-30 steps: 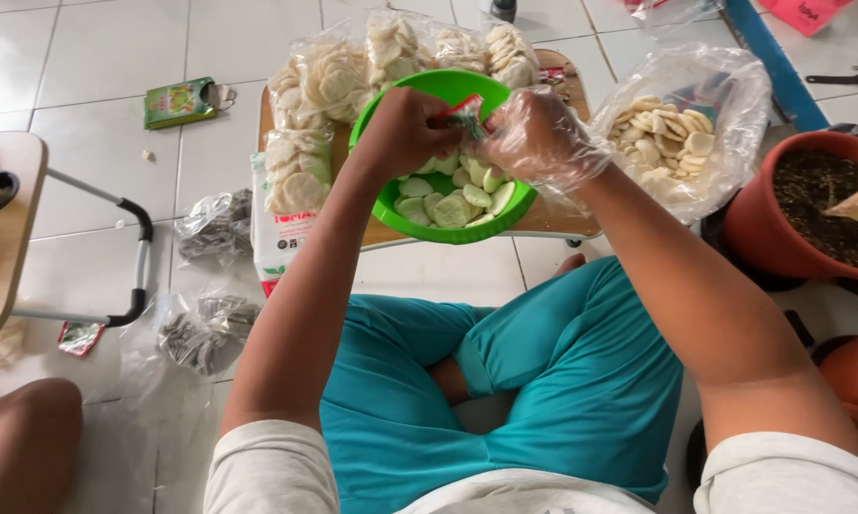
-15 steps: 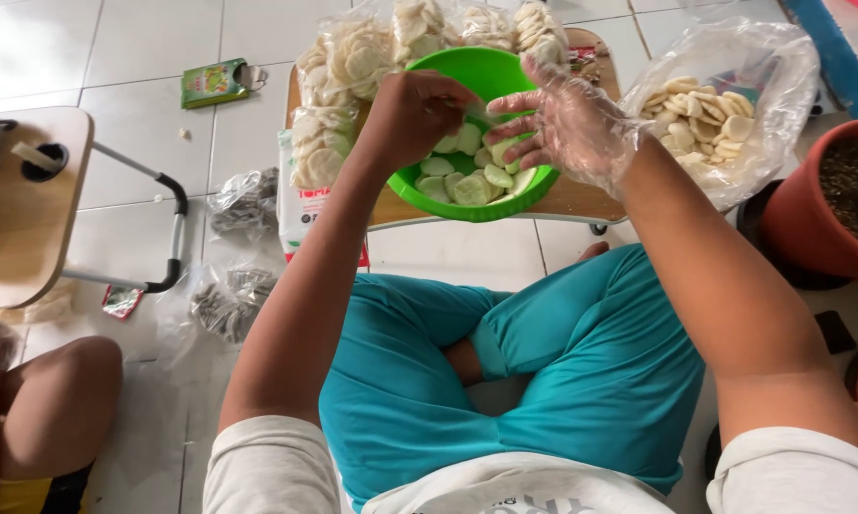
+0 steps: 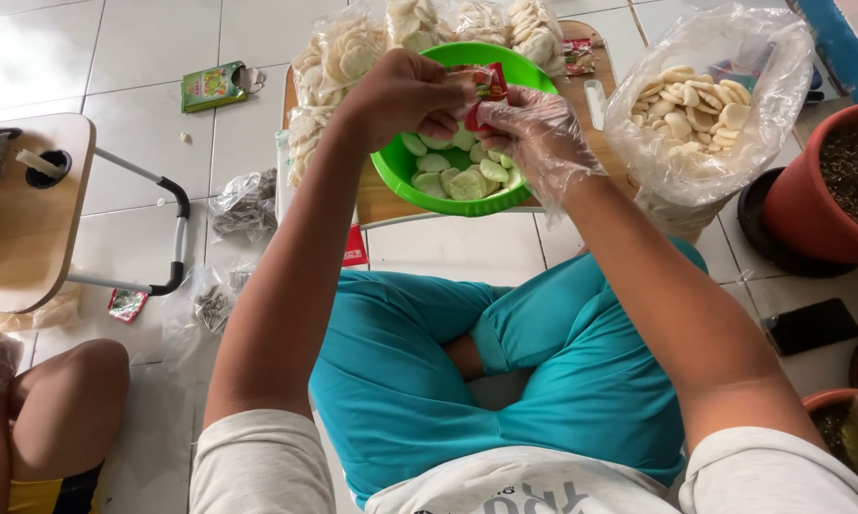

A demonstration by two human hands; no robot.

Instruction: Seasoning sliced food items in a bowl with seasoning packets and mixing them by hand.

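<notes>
Head view: left hand (image 3: 405,95) and plastic-gloved right hand (image 3: 536,133) both pinched a small red sachet (image 3: 487,88) between fingertips, held right over the green bowl (image 3: 453,195) of pale crackers (image 3: 458,174), likely so the contents would drop in. The bowl sat on a low wooden board (image 3: 377,200), with a big bag of crackers (image 3: 700,109) near the right hand.
</notes>
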